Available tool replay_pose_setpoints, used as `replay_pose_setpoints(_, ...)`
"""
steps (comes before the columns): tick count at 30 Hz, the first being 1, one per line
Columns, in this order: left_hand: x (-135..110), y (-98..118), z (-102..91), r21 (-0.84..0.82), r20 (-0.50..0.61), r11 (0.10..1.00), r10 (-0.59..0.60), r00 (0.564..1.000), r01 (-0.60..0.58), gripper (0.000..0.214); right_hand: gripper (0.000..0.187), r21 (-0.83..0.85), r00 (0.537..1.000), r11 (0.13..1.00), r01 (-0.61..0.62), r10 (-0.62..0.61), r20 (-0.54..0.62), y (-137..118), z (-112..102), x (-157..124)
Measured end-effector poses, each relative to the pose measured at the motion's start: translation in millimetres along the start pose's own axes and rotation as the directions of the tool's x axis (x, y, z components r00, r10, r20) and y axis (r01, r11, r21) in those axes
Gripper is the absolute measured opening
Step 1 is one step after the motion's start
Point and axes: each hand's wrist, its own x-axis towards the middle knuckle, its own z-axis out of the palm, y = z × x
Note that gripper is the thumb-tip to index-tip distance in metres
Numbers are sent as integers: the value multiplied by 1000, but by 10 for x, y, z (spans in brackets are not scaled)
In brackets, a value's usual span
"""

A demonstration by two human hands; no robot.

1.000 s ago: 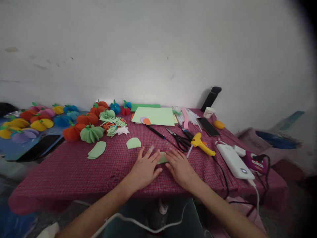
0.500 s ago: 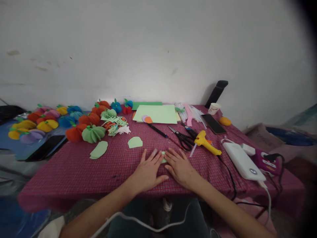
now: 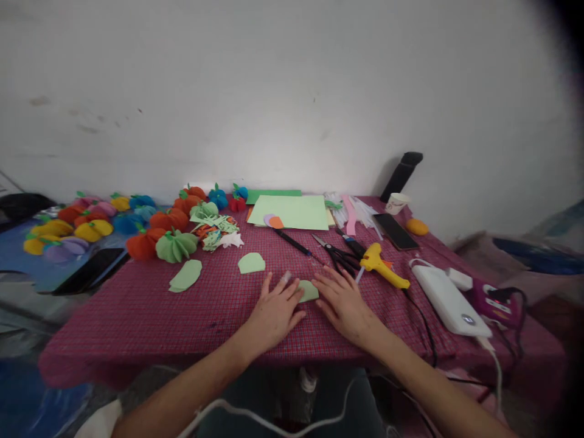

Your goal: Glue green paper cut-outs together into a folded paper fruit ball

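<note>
My left hand (image 3: pixel 274 307) and my right hand (image 3: pixel 345 302) lie flat on the red checked tablecloth (image 3: pixel 137 316), fingers stretched out. Between them sits a small pale green paper piece (image 3: pixel 309 290); the fingertips of both hands rest on its edges. Another green cut-out (image 3: pixel 251 263) lies just beyond my left hand, and a stack of green leaf-shaped pieces (image 3: pixel 185 275) lies further left.
Black scissors (image 3: pixel 340 254), a black pen (image 3: pixel 292 242) and a yellow glue gun (image 3: pixel 381 265) lie beyond my right hand. Green paper sheets (image 3: pixel 292 212) sit at the back. Paper pumpkins (image 3: pixel 176 244) crowd the left. A white power bank (image 3: pixel 449 299) and phone (image 3: pixel 395 230) are right.
My hands have spread slightly apart, so more of the green piece shows between them. The camera has shifted a little.
</note>
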Motion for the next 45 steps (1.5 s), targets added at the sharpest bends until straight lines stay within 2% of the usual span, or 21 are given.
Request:
replay_pose_setpoints(3, 33, -23, 25, 8, -48, 1000, -14, 999, 14, 33, 39, -45, 981, 995, -85, 76, -176, 244, -152, -52)
replay_pose_setpoints(5, 56, -50, 52, 11, -70, 1000, -16, 997, 16, 27, 41, -103, 954, 974, -202, 172, -245, 495, -216, -122)
replay_pose_setpoints(9, 99, -105, 80, 44, -81, 999, 13, 997, -10, 25, 50, -282, 898, 857, -431, 380, -220, 988, -216, -262)
replay_pose_setpoints(13, 88, -56, 34, 123, -56, 992, -5, 998, 12, 29, 54, -363, 888, 812, -458, 434, -149, 1246, -124, -290)
replay_pose_setpoints(17, -19, 180, -33, 208, 20, 977, -59, 998, 53, 35, 55, -370, 891, 814, -448, 442, -107, 1338, -65, -244)
replay_pose_setpoints(22, -139, 416, -6, 220, 89, 971, -118, 989, 96, 43, 52, -339, 853, 788, -514, 510, -108, 1414, -28, -213)
replay_pose_setpoints(24, -156, 410, 18, 209, 100, 972, -128, 987, 105, 43, 51, -321, 839, 778, -540, 526, -137, 1419, -50, -224)
replay_pose_setpoints(26, -171, 356, 25, 172, 108, 980, -120, 987, 100, 42, 50, -266, 847, 804, -532, 501, -180, 1381, -127, -246)
replay_pose_setpoints(29, -201, 224, -5, 60, 96, 990, -132, 987, 127, 37, 47, -56, 880, 900, -431, 406, -246, 1210, -346, -274)
replay_pose_setpoints(30, -208, 170, -22, 10, 75, 988, -155, 985, 154, 35, 45, 36, 873, 903, -427, 423, -245, 1125, -431, -276)
replay_pose_setpoints(33, -192, -25, -78, -152, -41, 954, -267, 963, 258, 32, 39, 361, 894, 838, -409, 447, -25, 834, -641, -252)
replay_pose_setpoints(35, -135, -183, -115, -230, -87, 936, -291, 953, 265, 32, 37, 569, 902, 711, -413, 405, 148, 651, -704, -216)
replay_pose_setpoints(37, -39, -354, -145, -274, -78, 950, -176, 981, 149, 35, 40, 747, 898, 508, -429, 331, 291, 511, -700, -178)
replay_pose_setpoints(39, 81, -516, -160, -314, -36, 949, -25, 999, 12, 40, 42, 803, 867, 335, -493, 266, 421, 424, -650, -149)
replay_pose_setpoints(40, 144, -586, -159, -325, -10, 946, 22, 1000, -24, 42, 43, 799, 847, 287, -528, 252, 468, 399, -615, -140)
replay_pose_setpoints(42, 267, -690, -138, -336, 34, 940, 78, 996, -62, 46, 44, 767, 808, 259, -587, 248, 535, 381, -541, -131)
replay_pose_setpoints(45, 407, -749, -70, -337, 56, 936, 133, 990, -107, 48, 42, 716, 763, 265, -646, 264, 590, 393, -444, -127)
